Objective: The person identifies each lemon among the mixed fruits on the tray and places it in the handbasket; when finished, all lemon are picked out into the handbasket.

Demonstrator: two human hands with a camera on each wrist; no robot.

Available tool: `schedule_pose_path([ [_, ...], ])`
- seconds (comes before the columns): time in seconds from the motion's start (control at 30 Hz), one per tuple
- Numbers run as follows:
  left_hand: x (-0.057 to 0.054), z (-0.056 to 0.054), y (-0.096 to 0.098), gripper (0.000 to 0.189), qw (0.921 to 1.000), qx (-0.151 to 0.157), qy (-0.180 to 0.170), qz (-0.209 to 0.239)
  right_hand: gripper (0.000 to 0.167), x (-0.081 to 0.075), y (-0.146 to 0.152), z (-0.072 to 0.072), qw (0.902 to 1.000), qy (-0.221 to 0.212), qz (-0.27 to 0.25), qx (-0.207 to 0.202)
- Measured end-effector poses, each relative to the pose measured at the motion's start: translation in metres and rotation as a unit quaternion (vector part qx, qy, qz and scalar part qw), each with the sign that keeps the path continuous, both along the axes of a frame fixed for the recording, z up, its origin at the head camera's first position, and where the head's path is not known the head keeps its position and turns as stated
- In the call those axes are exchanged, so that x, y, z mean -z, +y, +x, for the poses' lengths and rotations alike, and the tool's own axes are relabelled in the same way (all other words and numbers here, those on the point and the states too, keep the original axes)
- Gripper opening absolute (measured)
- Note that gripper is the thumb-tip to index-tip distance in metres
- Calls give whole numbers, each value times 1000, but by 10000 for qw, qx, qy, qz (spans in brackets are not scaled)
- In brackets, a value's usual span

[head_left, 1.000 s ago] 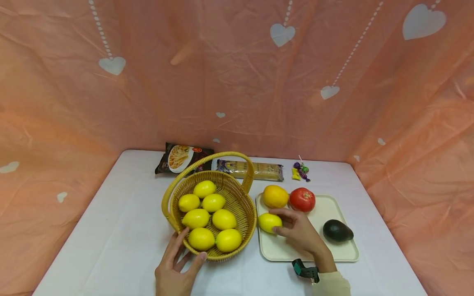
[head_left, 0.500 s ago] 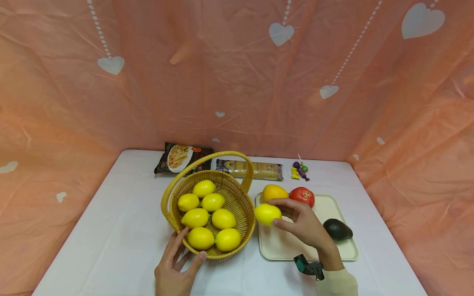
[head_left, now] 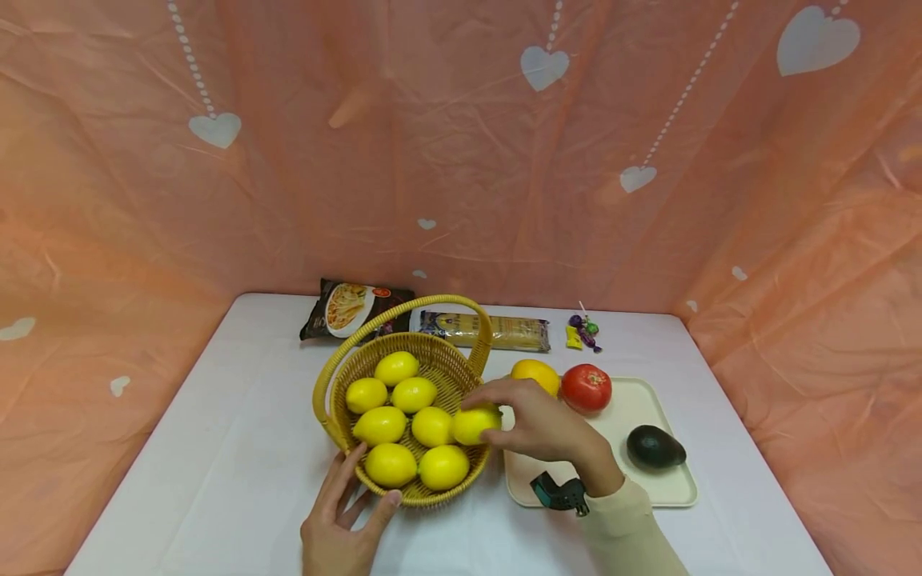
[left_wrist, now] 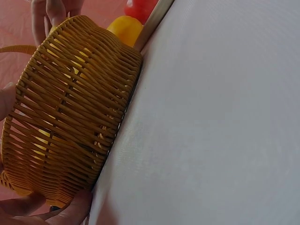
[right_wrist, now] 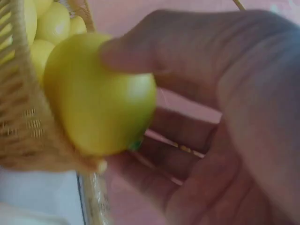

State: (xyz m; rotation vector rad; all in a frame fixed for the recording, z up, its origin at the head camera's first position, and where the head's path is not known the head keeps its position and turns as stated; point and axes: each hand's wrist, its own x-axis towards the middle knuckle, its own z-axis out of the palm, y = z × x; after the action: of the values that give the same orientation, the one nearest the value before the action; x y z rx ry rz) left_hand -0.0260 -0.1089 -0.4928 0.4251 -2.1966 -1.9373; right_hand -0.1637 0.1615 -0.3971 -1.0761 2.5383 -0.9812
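Observation:
The right hand [head_left: 536, 420] pinches a lemon [head_left: 475, 424] between thumb and fingers, over the right rim of the wicker basket [head_left: 471, 384]. In the right wrist view this lemon [right_wrist: 98, 98] is slightly blurred, with a small green spot at one end. Several more lemons [head_left: 380, 424] lie inside the basket, whose tall arched handle stands upright. The left hand [head_left: 342, 512] rests with spread fingers and thumb against the basket's near left side. In the left wrist view fingers [left_wrist: 75, 208] touch the woven wall [left_wrist: 70, 108].
A cream tray [head_left: 627, 488] right of the basket holds an orange-yellow fruit [head_left: 535, 374], a red tomato [head_left: 587, 388] and a dark avocado [head_left: 654, 447]. Behind lie a black food packet [head_left: 353, 308], a long noodle packet [head_left: 504, 332] and wrapped candies [head_left: 583, 332]. A peach curtain [head_left: 461, 160] hangs behind the table.
The right hand has lifted the lemon off the tray and carried it left to the basket's rim. The left hand and the basket have stayed in place.

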Motion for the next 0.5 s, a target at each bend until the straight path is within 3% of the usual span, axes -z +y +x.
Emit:
schedule_pose_path([
  [0.17, 0, -1, 0, 77, 10000, 15, -94, 20, 42, -3, -20, -1, 9973, 165, 670, -246],
  [0.5, -1, -1, 0, 78, 9999, 11, -127, 33, 40, -7, -30, -2, 9929, 120, 1154, -259],
])
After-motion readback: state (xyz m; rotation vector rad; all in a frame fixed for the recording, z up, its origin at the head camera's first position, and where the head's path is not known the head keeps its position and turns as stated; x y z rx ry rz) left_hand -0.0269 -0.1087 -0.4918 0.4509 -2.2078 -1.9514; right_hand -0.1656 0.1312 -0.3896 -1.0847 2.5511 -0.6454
